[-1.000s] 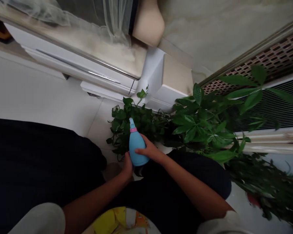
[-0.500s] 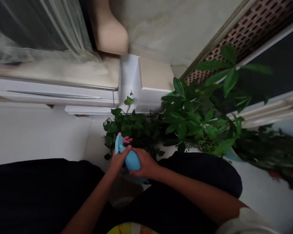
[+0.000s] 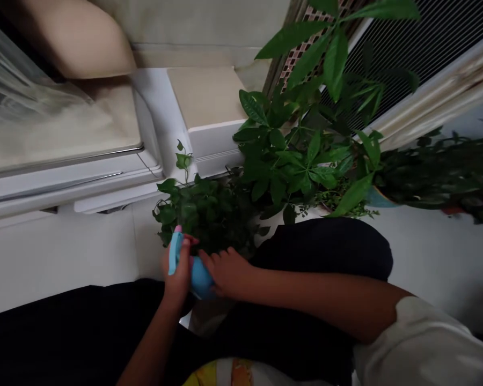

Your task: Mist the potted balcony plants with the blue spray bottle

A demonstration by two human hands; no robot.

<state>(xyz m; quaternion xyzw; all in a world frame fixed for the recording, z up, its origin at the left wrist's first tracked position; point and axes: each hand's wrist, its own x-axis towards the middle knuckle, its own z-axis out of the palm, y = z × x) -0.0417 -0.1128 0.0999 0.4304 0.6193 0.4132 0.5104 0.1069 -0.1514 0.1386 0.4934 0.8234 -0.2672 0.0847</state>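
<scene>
A light blue spray bottle (image 3: 199, 274) with a pink trigger is held in front of my knees, low in the view. My left hand (image 3: 178, 272) wraps round its neck and spray head, fingers closed. My right hand (image 3: 227, 272) cups the round body from the right, fingers curled on it. Just beyond the bottle stands a small dark-leaved potted plant (image 3: 203, 210). The bottle's lower part is hidden behind my hands.
A taller plant with broad green leaves (image 3: 306, 155) stands to the right, more foliage (image 3: 434, 177) trailing further right. White ledges and a cabinet (image 3: 209, 134) sit behind the plants, with a sheer curtain (image 3: 32, 107) at left. My dark-trousered legs (image 3: 326, 257) fill the foreground on white floor tiles.
The view has swung to the right and closer to the plants. My left hand went from the bottle's base up to its spray head; the bottle has tilted left.
</scene>
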